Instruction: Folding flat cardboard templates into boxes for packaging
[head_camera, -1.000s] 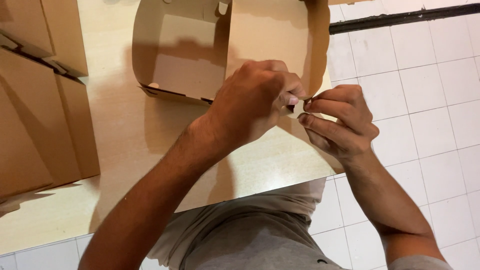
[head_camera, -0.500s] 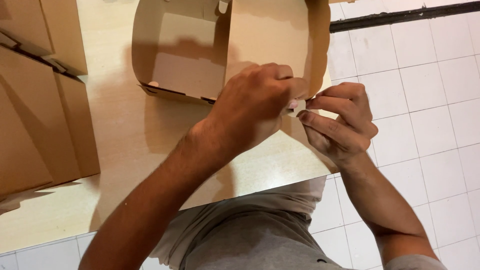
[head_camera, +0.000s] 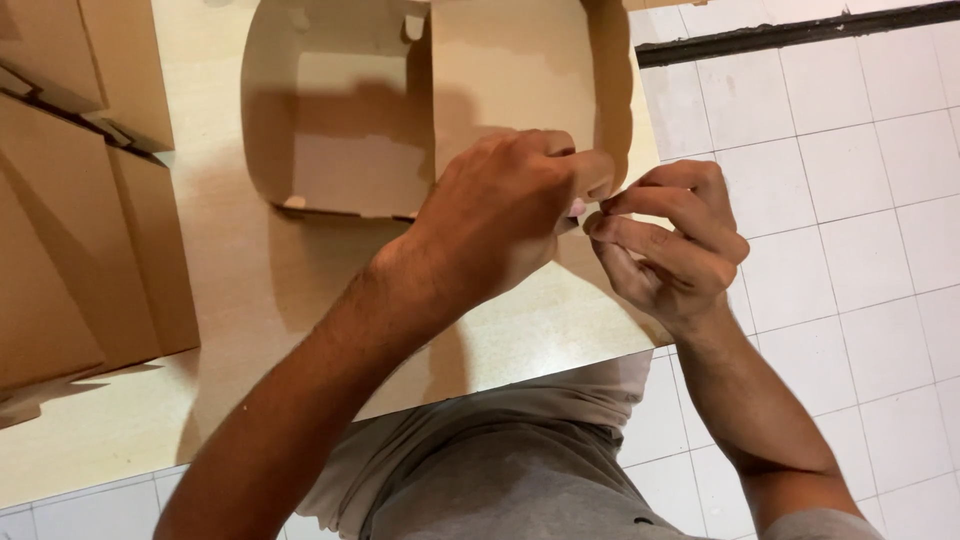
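Note:
A half-folded brown cardboard box (head_camera: 500, 70) lies open on the pale wooden table (head_camera: 250, 290). My left hand (head_camera: 500, 215) reaches across its near right corner with the fingers curled. My right hand (head_camera: 670, 245) meets it from the right. Thumb and forefinger tips of both hands pinch a small pale piece (head_camera: 578, 208) between them, just above the box's near right flap (head_camera: 590, 270). It is too small and too covered to tell what the piece is. The hands hide that corner of the box.
Flat brown cardboard sheets (head_camera: 70, 230) lie stacked on the table's left side. To the right, the table ends at its edge (head_camera: 650, 150) over a white tiled floor (head_camera: 850, 200), which a dark strip (head_camera: 800, 30) crosses. My grey shirt (head_camera: 500, 470) is below the table's near edge.
Both hands stay together at the box's near right corner. The fingertips have drawn slightly closer around the small piece; the box has not moved.

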